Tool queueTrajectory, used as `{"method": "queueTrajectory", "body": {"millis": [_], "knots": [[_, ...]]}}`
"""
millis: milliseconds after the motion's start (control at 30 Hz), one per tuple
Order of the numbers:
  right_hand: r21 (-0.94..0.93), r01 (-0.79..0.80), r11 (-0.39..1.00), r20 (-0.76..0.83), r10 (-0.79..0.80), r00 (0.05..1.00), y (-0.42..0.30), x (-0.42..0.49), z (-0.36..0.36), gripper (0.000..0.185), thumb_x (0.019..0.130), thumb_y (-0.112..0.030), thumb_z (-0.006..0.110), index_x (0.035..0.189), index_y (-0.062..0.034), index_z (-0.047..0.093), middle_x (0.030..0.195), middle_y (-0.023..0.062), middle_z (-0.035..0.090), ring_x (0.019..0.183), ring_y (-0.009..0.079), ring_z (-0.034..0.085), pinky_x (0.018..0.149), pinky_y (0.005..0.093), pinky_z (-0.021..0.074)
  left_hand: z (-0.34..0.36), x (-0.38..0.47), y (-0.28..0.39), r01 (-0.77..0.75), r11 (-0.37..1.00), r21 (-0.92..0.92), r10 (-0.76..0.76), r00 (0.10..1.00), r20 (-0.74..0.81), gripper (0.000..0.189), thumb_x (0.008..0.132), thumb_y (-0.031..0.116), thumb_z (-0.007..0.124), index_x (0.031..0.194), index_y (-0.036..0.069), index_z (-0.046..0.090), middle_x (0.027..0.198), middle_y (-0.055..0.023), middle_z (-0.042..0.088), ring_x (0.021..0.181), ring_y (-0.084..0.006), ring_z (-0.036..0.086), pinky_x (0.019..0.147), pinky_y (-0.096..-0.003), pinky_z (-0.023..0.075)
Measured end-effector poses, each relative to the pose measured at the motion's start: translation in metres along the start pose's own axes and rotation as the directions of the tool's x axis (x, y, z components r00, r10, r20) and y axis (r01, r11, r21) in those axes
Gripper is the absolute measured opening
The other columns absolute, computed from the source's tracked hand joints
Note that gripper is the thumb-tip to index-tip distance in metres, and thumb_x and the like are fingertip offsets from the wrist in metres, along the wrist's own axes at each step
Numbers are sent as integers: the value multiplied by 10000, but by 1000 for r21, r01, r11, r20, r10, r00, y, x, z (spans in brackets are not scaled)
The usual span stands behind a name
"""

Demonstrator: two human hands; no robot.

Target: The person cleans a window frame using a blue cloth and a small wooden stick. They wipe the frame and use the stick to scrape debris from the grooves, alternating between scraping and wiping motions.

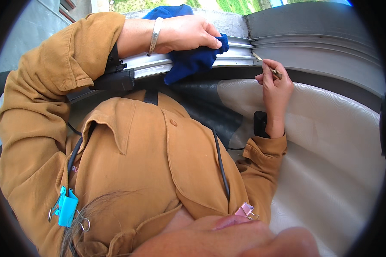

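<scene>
My left hand [193, 33] pinches a dark blue cloth [193, 61] between thumb and fingers. The cloth drapes over the ridged metal sliding-window track [234, 51], and part of it hangs below the track's near edge. To the right, my right hand [276, 82] grips a slim, light-coloured tool [258, 57], possibly a small brush or stick. Its tip reaches the corner where the track meets the side frame [308, 51]; whether it touches cannot be told. The tool's other end shows between my fingers, with its middle hidden by them.
Beyond the track runs a rough concrete ledge [212, 24], with greenery outside. A pale patterned covering [334, 128] spreads below the frame at right. Black devices sit at my left wrist [115, 78] and right wrist [260, 123]. A cable [222, 167] runs down my jacket.
</scene>
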State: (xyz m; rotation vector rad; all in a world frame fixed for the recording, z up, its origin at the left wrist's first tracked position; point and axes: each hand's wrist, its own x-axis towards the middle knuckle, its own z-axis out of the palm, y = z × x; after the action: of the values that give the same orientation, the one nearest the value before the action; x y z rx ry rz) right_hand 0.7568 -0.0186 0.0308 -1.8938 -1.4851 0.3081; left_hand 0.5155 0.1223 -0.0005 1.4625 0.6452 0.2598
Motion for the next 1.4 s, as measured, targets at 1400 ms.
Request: {"method": "queueTrajectory", "body": {"millis": [1400], "knots": [[-529, 564, 634, 149, -585, 798, -6, -18, 38, 177, 861, 55, 656, 1021, -21, 653, 1007, 172, 688, 901, 335, 695, 753, 382, 582, 10, -5, -11, 32, 999, -4, -32, 995, 94, 455, 898, 232, 728, 1253, -39, 639, 1170, -90, 687, 1098, -140, 599, 976, -261, 451]]}}
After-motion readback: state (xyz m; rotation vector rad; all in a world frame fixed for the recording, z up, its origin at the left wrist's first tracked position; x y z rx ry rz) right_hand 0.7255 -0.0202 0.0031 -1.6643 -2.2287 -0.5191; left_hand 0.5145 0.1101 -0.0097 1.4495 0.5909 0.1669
